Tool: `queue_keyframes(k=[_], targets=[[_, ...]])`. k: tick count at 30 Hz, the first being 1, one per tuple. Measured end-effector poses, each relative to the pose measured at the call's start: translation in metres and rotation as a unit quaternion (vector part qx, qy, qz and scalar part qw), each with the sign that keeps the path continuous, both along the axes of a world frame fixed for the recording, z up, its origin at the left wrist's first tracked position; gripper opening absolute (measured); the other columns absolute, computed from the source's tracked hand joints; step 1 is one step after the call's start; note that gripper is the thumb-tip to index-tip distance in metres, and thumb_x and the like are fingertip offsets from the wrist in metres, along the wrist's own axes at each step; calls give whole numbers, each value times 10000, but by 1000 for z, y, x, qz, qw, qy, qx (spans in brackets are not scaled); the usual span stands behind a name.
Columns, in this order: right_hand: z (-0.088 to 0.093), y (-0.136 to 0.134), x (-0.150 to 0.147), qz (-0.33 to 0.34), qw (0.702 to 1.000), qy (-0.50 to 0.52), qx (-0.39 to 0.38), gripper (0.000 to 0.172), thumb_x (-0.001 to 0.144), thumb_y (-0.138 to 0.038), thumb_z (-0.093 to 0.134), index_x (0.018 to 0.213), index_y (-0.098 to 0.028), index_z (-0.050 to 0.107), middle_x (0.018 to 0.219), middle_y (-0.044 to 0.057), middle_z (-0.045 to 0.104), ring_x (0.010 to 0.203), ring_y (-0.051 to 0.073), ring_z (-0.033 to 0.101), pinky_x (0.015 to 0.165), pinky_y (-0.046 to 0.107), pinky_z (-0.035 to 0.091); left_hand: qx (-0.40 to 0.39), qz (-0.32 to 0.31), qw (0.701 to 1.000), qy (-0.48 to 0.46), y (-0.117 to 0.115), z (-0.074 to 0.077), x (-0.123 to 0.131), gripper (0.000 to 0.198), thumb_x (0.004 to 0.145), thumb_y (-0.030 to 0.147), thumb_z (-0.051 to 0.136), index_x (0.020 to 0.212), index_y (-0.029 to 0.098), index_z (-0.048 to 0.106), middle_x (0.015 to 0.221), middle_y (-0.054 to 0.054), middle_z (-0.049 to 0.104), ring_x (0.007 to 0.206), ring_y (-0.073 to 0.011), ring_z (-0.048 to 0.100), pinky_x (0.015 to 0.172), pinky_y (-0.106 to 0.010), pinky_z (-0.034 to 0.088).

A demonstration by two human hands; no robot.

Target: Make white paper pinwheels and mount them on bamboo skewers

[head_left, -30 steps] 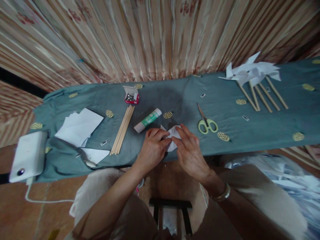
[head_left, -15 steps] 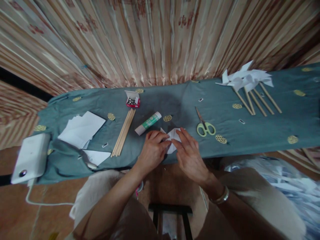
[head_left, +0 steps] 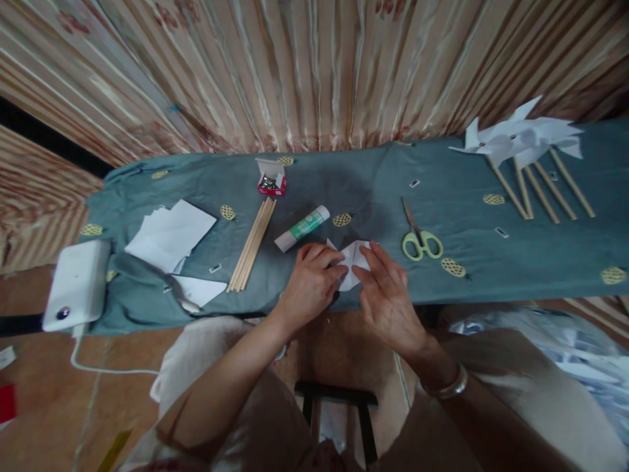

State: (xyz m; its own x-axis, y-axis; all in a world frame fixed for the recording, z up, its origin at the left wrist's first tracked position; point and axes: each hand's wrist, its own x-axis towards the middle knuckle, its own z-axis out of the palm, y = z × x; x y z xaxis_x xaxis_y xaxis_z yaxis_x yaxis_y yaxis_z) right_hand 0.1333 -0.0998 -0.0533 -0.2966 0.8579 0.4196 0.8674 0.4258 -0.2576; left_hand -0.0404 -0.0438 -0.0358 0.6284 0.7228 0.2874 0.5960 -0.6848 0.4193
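Note:
A folded piece of white paper (head_left: 354,258) lies near the front edge of the teal cloth (head_left: 373,190) that covers the table. My left hand (head_left: 312,286) pinches its left side, fingers curled onto the paper. On the paper's right side, my right hand (head_left: 388,298) presses down with its fingers laid over the folds. A glue stick (head_left: 301,228) with a green label lies just behind my left hand. Green-handled scissors (head_left: 419,238) rest to the right of my right hand.
A bundle of wooden sticks (head_left: 251,246) and a small red box of pins (head_left: 270,181) lie left of centre. White paper sheets (head_left: 170,235) and a white device (head_left: 77,283) are at the left. Finished paper pinwheels (head_left: 523,141) on sticks lie far right.
Both hands have stayed on the paper, shifting their fingers slightly over the folds. The view has moved a little, so everything sits slightly further right and higher.

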Motion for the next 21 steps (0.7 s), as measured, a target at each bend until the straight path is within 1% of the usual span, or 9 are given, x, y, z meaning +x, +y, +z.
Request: queue_keyframes(k=[7, 10, 14, 18, 21], targets=[[-4, -2, 1, 1, 999, 33, -31, 376, 897, -58, 373, 1234, -157, 507, 1409, 189, 496, 1429, 304, 305, 1035, 540, 383, 2, -3, 1000, 4, 0, 0, -1, 223, 898, 136, 513, 973, 185, 717, 1099, -64, 679, 1049, -234, 520, 955, -434, 385], [-3, -3, 3, 4, 999, 44, -27, 414, 881, -52, 387, 1267, -174, 476, 1414, 177, 486, 1435, 295, 296, 1051, 539, 379, -1, -4, 1000, 7, 0, 1, 0, 231, 899, 134, 506, 976, 179, 719, 1106, -68, 677, 1051, -235, 518, 962, -437, 381], [-1, -3, 4, 10, 999, 27, -15, 387, 885, -50, 387, 1234, -168, 505, 1409, 188, 483, 1428, 307, 305, 1047, 528, 384, -5, -2, 1000, 9, 0, 2, 0, 233, 897, 130, 506, 976, 184, 719, 1112, -65, 676, 1057, -234, 514, 967, -437, 378], [-3, -3, 3, 10, 1000, 25, -13, 375, 900, -62, 376, 1220, -174, 535, 1413, 176, 485, 1426, 305, 309, 1049, 520, 379, -5, 0, 1000, 4, -1, 3, 0, 231, 907, 142, 499, 962, 174, 722, 1091, -64, 680, 1049, -234, 514, 968, -434, 376], [-4, -3, 2, 7, 1000, 16, -17, 372, 903, -66, 366, 1219, -173, 531, 1414, 176, 484, 1425, 305, 306, 1032, 528, 389, -9, 1, 1000, 7, -1, 3, 1, 238, 912, 147, 491, 957, 180, 723, 1094, -65, 680, 1053, -233, 514, 970, -437, 375]])
